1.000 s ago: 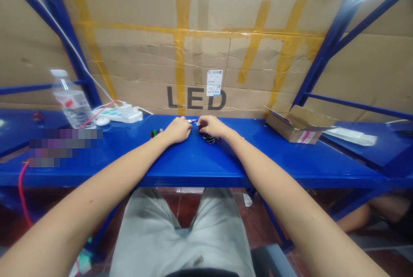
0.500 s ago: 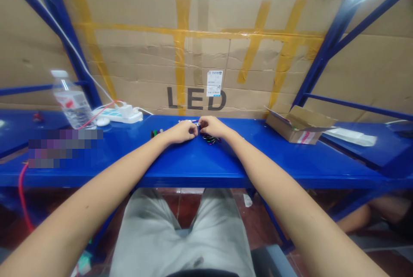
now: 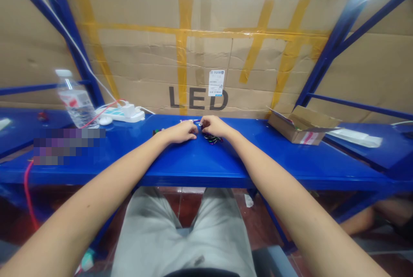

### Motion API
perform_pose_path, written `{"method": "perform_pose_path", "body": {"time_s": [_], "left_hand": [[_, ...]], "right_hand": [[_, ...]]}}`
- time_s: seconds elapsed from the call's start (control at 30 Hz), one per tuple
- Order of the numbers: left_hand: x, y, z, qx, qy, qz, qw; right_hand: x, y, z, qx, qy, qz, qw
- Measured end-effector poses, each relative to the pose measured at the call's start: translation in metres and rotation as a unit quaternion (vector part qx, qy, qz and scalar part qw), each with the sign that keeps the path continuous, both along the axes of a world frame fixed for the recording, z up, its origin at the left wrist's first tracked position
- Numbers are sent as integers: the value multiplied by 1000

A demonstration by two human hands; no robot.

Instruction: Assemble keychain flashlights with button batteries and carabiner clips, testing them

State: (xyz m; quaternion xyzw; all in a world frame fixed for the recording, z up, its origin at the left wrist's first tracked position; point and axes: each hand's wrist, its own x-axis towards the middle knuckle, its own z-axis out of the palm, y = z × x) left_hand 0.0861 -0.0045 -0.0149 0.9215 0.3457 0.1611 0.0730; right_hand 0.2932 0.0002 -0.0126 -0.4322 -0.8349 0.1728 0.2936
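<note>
Two hands (image 3: 184, 132) (image 3: 214, 126), one bottle (image 3: 76, 104), one open box (image 3: 294, 131)

Workshop, blue workbench (image 3: 196, 161), taped cardboard partition (image 3: 145, 70)

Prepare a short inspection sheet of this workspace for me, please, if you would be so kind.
Surface: blue table, glossy.
Job's things: dark, shiny looped bundle by the right hand; thin purplish items beyond the hands.
Clutter: bottle at left, open carton at right.
Hands: left hand, thumb and fingers apart, nothing visible between; right fingertips at a small pale item, grip unclear.
Cables: white power strip with cords at left; red cable hanging at the left front.
Surroundings: taped cardboard panel marked LED behind.
</note>
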Motion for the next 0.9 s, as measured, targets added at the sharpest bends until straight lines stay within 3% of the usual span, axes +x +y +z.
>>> {"method": "perform_pose_path", "body": {"time_s": [0.17, 0.37, 0.53, 0.73, 0.9], "left_hand": [[-3, -4, 3, -4, -2, 7, 1000], [-1, -13, 10, 109, -113, 20, 987], [4, -16, 9, 152, -121, 12, 981], [5, -10, 5, 149, -125, -8, 981], [5, -11, 6, 111, -162, 20, 980]], "right_hand": [[1, 1, 0, -9, 8, -2, 1000], [0, -1, 1, -21, 11, -4, 1000], [-2, -3, 2, -10, 4, -3, 1000], [-2, -4, 2, -15, 23, 8, 1000], [-3, -1, 2, -32, 70, 21, 997]]}}
